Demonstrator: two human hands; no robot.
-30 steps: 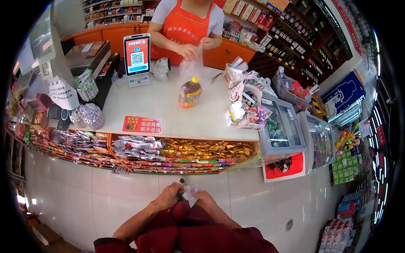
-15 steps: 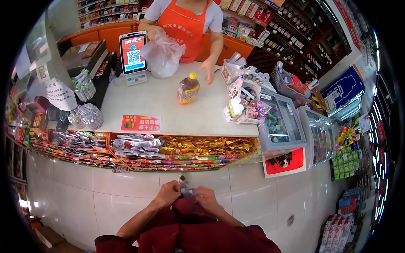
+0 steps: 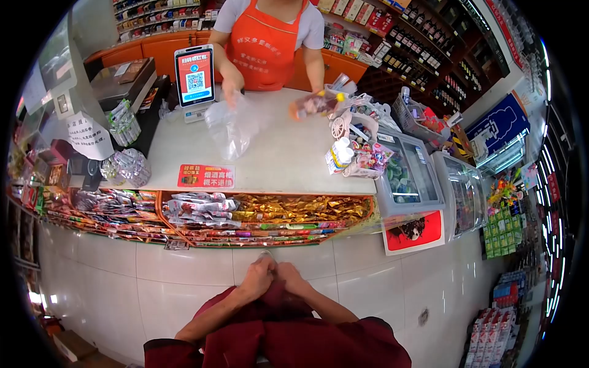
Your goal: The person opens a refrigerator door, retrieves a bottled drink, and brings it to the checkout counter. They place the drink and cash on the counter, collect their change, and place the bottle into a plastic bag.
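Note:
My left hand (image 3: 257, 278) and my right hand (image 3: 291, 277) meet low in front of my dark red clothing, below the counter's front edge. The fingers of both are closed and drawn together; whatever lies between them is hidden. Across the white counter (image 3: 270, 168), a person in an orange apron (image 3: 261, 46) has one hand on a thin clear plastic bag (image 3: 232, 126). A blurred drink bottle (image 3: 315, 104) with a yellow cap is tilted almost flat by that person's other hand. Neither of my hands touches the bag or bottle.
Snack packets (image 3: 294, 211) fill the rack along the counter front. A payment screen (image 3: 195, 76) stands at the counter's back left. Small goods (image 3: 359, 153) and a glass-topped freezer (image 3: 408, 172) are at the right. Tiled floor (image 3: 368, 288) lies around me.
My hands have come closer together, and the clear piece between them is now hidden. The other person's bag has dropped and flattened on the counter; the bottle has moved right and tipped over.

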